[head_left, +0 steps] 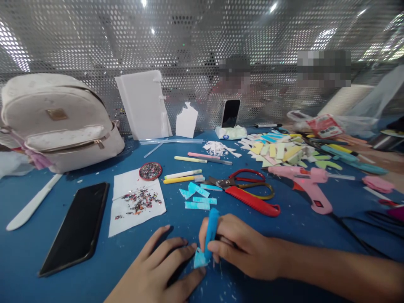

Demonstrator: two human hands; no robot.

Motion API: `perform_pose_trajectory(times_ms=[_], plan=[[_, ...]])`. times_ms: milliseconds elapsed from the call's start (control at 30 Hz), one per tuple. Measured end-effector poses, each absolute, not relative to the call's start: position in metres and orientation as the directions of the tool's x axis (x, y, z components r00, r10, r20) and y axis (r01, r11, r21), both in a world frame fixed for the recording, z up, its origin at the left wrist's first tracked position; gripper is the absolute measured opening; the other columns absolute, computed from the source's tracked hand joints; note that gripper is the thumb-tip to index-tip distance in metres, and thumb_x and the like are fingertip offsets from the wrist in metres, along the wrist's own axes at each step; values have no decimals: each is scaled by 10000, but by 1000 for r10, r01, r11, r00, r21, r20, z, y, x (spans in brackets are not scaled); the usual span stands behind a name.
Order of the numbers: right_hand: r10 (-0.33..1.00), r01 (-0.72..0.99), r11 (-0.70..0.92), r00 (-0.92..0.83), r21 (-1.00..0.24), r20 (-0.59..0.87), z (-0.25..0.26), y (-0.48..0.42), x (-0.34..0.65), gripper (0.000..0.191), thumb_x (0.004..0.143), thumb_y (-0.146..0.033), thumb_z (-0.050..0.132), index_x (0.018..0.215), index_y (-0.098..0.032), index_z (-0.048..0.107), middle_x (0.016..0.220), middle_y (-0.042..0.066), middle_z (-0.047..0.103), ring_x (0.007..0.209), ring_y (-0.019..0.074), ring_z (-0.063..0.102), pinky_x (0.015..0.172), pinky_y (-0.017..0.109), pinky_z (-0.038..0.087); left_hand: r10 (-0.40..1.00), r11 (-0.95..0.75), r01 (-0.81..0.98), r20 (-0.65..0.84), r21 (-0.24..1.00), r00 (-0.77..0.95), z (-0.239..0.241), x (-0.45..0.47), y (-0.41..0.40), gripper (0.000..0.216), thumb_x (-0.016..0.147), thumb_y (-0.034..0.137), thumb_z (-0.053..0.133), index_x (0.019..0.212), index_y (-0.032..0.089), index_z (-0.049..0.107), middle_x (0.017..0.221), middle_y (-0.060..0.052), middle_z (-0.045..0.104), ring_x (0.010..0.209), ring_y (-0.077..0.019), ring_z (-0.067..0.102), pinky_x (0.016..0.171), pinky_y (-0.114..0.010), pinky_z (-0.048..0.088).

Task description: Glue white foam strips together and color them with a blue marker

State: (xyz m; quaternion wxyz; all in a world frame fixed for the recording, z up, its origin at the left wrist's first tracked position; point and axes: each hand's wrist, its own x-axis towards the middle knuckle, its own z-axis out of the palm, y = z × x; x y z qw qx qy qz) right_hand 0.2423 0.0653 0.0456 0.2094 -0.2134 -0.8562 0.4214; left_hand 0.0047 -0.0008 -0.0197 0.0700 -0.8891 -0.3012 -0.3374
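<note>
My right hand [243, 244] is closed around a blue marker [212, 231], held nearly upright. Its lower end meets a small light-blue piece [199, 259] that looks like coloured paper or foam. My left hand [168, 265] lies on the table with fingers spread, the index fingertip and thumb at the edges of that piece. Just beyond my hands lie several light-blue strips [197, 200]. Behind the strips rest a yellow marker [183, 179] and a green-tipped white marker [183, 174]. Red-handled scissors [243, 183] and a red-handled tool [252, 202] lie to their right.
A black phone [75, 227] and a white plastic knife [33, 204] lie left, before a white backpack [63, 122]. White paper [118, 210] bears dark glittery bits. Right are a pink glue gun [311, 181] with its cable and a pile of coloured strips [280, 151]. A perforated screen [189, 50] stands behind.
</note>
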Motion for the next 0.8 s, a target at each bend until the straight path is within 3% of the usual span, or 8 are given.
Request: perform_pose_trajectory(times_ms=[67,200,367,500,800], plan=[[556,229,574,-814,-786,169,45,65,243,568,1086,-550,304,876,-151,650,717,42,653,642,158,606,680,291,484,483,-811,581,636,66,602,-20,4,-1,314,1099,331,420,1219,337,710,1159,21,691,1169,-162,588,1265,-446,208],[599,228,521,-785,-823,161,45,64,243,495,1096,-493,312,967,-161,654,843,64,682,699,158,640,704,281,496,491,-808,585,622,64,610,-19,4,-1,290,1091,336,452,1245,340,698,1176,23,680,1167,-158,591,1264,-431,204],[587,312,598,-797,-739,138,46,64,244,507,1087,-504,310,852,-181,621,715,34,646,660,171,598,681,294,466,501,-800,592,650,96,571,-19,7,0,385,1118,304,352,1159,335,734,1158,35,691,1169,-154,587,1255,-424,217],[630,329,565,-765,-756,137,45,64,243,454,1091,-453,324,869,-184,615,785,47,669,674,162,607,678,281,464,507,-800,593,635,95,583,-19,7,-1,414,1122,289,328,1158,343,737,1158,36,693,1171,-156,586,1253,-425,217],[592,325,606,-794,-726,139,43,64,246,329,1072,-352,387,913,-184,622,723,25,669,682,172,626,694,281,462,495,-810,583,613,69,615,-14,4,-2,405,1121,305,328,1202,353,722,1164,38,694,1175,-149,586,1262,-409,189]])
